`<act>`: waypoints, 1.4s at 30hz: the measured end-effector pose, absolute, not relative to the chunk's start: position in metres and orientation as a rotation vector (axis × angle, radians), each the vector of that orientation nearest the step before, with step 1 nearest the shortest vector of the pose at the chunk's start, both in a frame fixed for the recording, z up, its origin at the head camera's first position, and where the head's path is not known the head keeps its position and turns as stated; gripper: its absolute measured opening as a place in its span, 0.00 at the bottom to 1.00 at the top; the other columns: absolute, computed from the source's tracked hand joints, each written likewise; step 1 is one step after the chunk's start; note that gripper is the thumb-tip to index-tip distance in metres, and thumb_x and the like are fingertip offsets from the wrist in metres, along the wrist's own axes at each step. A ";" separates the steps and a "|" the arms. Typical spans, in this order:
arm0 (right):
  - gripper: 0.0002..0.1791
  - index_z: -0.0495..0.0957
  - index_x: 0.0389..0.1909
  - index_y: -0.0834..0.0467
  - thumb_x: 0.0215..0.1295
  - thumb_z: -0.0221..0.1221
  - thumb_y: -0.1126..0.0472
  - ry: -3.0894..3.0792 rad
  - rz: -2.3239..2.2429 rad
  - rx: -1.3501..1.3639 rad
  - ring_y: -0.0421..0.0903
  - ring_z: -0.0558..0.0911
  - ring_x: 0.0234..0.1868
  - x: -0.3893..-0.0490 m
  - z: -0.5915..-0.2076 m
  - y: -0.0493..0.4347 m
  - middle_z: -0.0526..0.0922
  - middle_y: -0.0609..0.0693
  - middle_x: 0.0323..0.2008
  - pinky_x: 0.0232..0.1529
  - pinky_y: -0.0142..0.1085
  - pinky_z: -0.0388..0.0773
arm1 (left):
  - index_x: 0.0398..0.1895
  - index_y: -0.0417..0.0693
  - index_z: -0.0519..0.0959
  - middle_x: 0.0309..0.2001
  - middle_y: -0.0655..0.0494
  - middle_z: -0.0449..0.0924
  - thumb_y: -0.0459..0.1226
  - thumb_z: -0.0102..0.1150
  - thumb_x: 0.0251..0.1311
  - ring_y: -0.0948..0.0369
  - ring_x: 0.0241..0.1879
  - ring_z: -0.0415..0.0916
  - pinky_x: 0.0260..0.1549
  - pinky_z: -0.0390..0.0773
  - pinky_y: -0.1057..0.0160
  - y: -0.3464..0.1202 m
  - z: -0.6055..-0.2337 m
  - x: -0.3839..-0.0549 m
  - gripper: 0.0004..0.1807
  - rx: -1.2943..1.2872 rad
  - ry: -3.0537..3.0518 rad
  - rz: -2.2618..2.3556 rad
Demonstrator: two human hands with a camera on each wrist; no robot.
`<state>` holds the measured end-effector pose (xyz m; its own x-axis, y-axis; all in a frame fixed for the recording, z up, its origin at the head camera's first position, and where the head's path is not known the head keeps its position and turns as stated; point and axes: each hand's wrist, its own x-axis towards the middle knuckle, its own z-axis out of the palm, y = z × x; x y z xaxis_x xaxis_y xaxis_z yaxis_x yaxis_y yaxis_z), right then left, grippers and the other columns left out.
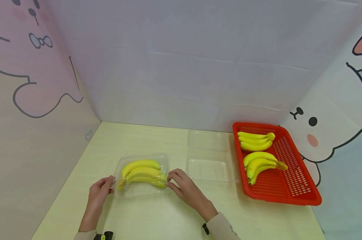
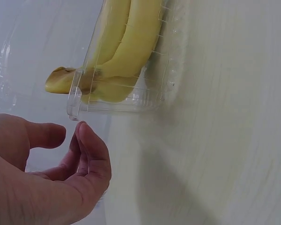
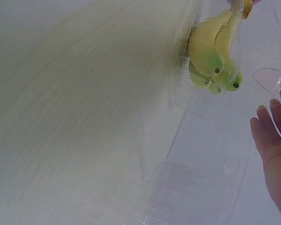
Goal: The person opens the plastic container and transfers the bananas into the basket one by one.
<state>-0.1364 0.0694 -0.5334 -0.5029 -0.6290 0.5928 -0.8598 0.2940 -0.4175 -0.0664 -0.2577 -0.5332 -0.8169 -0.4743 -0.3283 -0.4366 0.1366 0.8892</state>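
A clear plastic clamshell box [image 1: 140,192] lies on the table with a bunch of bananas [image 1: 143,172] in it. Its stem end points left, and the lid [image 2: 11,61] stands over the fruit. At the box's left edge is my left hand [image 1: 100,193]; its bent fingers [image 2: 94,150] are just below a rim tab, with a gap between thumb and fingertips in the left wrist view. My right hand [image 1: 186,191] is at the right edge, where thumb and index finger pinch the lid's clear edge; the other fingers [image 3: 267,129] are fairly straight.
A second clear clamshell box [image 1: 209,170] lies open to the right of the first. Beyond it stands a red plastic basket [image 1: 297,176] holding two bunches of bananas [image 1: 254,140]. White sheets printed with cartoon animals [image 1: 312,133] wall in the table's back and sides.
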 end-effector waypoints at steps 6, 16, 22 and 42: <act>0.12 0.77 0.43 0.56 0.64 0.69 0.66 -2.241 1.039 1.348 0.42 0.78 0.50 -0.137 -0.533 0.069 0.78 0.49 0.48 0.51 0.25 0.77 | 0.63 0.27 0.72 0.41 0.55 0.77 0.48 0.49 0.79 0.67 0.33 0.74 0.35 0.80 0.69 -0.259 -0.535 -0.072 0.29 0.900 -2.377 -1.804; 0.11 0.77 0.43 0.57 0.64 0.69 0.66 -2.231 1.062 1.348 0.43 0.78 0.50 -0.139 -0.530 0.069 0.78 0.49 0.48 0.51 0.26 0.76 | 0.65 0.27 0.71 0.53 0.41 0.76 0.52 0.47 0.78 0.67 0.40 0.70 0.35 0.74 0.74 -0.262 -0.535 -0.087 0.33 0.855 -2.442 -1.756; 0.13 0.77 0.43 0.57 0.62 0.71 0.67 -2.231 1.070 1.349 0.42 0.79 0.49 -0.138 -0.527 0.068 0.78 0.49 0.48 0.50 0.26 0.76 | 0.66 0.26 0.72 0.47 0.49 0.80 0.49 0.48 0.79 0.72 0.37 0.72 0.35 0.76 0.74 -0.266 -0.535 -0.095 0.32 0.833 -2.451 -1.786; 0.07 0.76 0.44 0.56 0.71 0.64 0.63 -2.232 1.190 1.298 0.42 0.78 0.49 -0.143 -0.516 0.064 0.77 0.48 0.47 0.46 0.34 0.81 | 0.70 0.26 0.66 0.67 0.31 0.69 0.50 0.47 0.79 0.51 0.59 0.72 0.43 0.74 0.75 -0.272 -0.529 -0.119 0.34 0.799 -2.553 -1.826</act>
<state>-0.1432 0.0637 -0.5162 -0.5482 -0.5780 0.6045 -0.8241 0.2498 -0.5084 -0.1193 -0.2721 -0.5295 -0.8738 -0.3335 -0.3538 -0.4426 0.2444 0.8628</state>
